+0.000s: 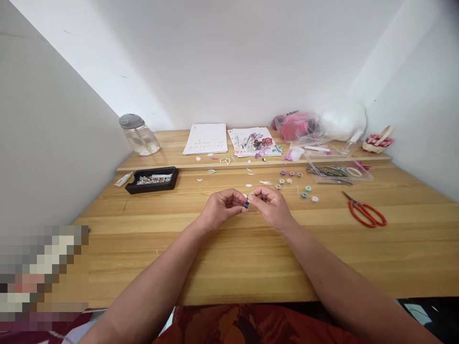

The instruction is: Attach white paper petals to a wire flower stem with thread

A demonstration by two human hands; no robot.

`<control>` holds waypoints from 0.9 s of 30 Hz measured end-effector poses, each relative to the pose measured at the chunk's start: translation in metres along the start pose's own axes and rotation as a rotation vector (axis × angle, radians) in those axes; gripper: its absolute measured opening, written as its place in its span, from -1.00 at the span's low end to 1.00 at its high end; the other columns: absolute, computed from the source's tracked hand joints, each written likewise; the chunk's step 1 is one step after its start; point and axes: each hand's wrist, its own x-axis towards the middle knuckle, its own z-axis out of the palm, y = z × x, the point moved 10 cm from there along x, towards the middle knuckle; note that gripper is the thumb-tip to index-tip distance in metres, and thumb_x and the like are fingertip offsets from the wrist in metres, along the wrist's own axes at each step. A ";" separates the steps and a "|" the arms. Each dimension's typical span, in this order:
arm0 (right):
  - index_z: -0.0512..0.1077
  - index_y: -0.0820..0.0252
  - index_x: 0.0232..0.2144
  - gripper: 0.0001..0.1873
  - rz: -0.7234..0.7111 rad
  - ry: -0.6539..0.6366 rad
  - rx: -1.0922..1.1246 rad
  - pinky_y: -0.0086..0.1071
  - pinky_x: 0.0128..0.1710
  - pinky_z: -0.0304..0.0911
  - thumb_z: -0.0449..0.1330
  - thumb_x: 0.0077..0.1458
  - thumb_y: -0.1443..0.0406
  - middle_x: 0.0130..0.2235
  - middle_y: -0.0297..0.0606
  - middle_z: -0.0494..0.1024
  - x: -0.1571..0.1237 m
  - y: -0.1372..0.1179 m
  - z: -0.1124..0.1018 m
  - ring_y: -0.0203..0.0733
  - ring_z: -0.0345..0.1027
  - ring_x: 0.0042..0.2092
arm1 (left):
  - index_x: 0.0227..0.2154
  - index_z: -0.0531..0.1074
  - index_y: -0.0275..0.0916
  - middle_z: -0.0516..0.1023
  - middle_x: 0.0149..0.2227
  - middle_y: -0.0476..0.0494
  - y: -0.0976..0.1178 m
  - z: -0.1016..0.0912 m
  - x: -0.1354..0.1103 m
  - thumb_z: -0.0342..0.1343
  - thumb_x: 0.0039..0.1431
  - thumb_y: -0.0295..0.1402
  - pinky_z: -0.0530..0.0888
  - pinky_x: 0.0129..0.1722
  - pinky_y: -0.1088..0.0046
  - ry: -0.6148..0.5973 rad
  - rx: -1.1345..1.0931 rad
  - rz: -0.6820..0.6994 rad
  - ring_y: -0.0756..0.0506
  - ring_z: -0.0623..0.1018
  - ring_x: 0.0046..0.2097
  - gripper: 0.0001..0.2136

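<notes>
L hand (220, 209) & R hand (271, 206) close together mid-desk, fingertips of both pinched on coil (246, 204), prob. so it stayed wound. Scissors (366, 212) lay off to the R.

A light wooden desk (244, 267) with plain plank grain fills a narrow white alcove; a low raised shelf (168, 143) of the same wood runs along its back edge, set against the bare white rear wall (222, 62); the left side wall (46, 143) lies in grey shadow, slanting in toward the corner; the right side wall (423, 105) is paler and brighter; soft, even light leaves only faint shadows on the desktop; a dark patch of floor (426, 310) shows below the desk's front edge at right, too dim to make out.
</notes>
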 end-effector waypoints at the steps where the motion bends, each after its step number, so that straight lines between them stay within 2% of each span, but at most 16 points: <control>1: 0.41 0.19 -0.49 -0.76 0.020 0.007 0.014 -0.42 -0.46 0.06 0.27 0.05 0.15 -0.52 -0.39 0.36 0.001 0.003 0.000 -0.33 0.12 -0.47 | -0.33 0.51 -0.30 0.60 -0.33 -0.11 0.001 0.000 0.000 0.42 -0.12 -0.37 0.51 -0.19 0.44 0.001 -0.017 -0.001 -0.01 0.58 -0.30 -0.72; 6: 0.40 0.18 -0.49 -0.69 0.186 0.039 0.107 -0.44 -0.58 -0.07 0.30 -0.04 0.07 -0.57 -0.44 0.30 0.000 0.021 0.002 -0.40 0.01 -0.57 | -0.35 0.50 -0.32 0.61 -0.33 -0.11 0.008 -0.005 0.001 0.44 -0.13 -0.37 0.52 -0.20 0.45 0.062 -0.057 0.020 0.00 0.58 -0.31 -0.71; 10: 0.37 0.17 -0.49 -0.67 0.341 0.032 0.164 -0.45 -0.63 -0.10 0.30 -0.10 0.05 -0.57 -0.46 0.32 -0.006 0.033 0.009 -0.43 -0.01 -0.62 | -0.34 0.49 -0.30 0.61 -0.32 -0.09 0.012 -0.014 0.000 0.44 -0.12 -0.37 0.52 -0.15 0.44 0.136 -0.072 0.074 -0.01 0.59 -0.26 -0.71; 13: 0.36 0.17 -0.48 -0.68 0.384 0.011 0.177 -0.46 -0.63 -0.08 0.30 -0.12 0.07 -0.57 -0.46 0.34 -0.010 0.038 0.016 -0.43 0.00 -0.62 | -0.33 0.49 -0.29 0.61 -0.33 -0.08 0.012 -0.022 -0.001 0.44 -0.11 -0.36 0.53 -0.14 0.44 0.220 -0.063 0.088 0.00 0.58 -0.26 -0.71; 16: 0.35 0.16 -0.49 -0.71 0.349 -0.026 0.169 -0.46 -0.61 -0.06 0.28 -0.08 0.09 -0.56 -0.44 0.35 -0.010 0.039 0.022 -0.42 0.02 -0.60 | -0.33 0.49 -0.28 0.60 -0.33 -0.07 0.010 -0.026 -0.002 0.44 -0.13 -0.37 0.53 -0.16 0.45 0.273 -0.070 0.078 0.00 0.57 -0.27 -0.70; 22: 0.34 0.17 -0.52 -0.77 0.159 -0.079 0.024 -0.44 -0.52 -0.01 0.21 0.07 0.17 -0.55 -0.44 0.32 -0.008 0.031 0.026 -0.37 0.06 -0.53 | -0.35 0.50 -0.28 0.59 -0.36 -0.05 0.007 -0.027 -0.002 0.44 -0.13 -0.40 0.51 -0.22 0.52 0.282 -0.053 0.091 0.03 0.56 -0.30 -0.72; 27: 0.35 0.17 -0.50 -0.81 0.086 -0.078 -0.059 -0.42 -0.47 0.03 0.18 0.09 0.21 -0.53 -0.44 0.29 -0.009 0.020 0.024 -0.34 0.09 -0.49 | -0.26 0.57 -0.28 0.61 -0.33 -0.08 -0.001 -0.030 -0.001 0.45 -0.15 -0.38 0.53 -0.21 0.49 0.309 -0.050 0.043 0.00 0.57 -0.27 -0.67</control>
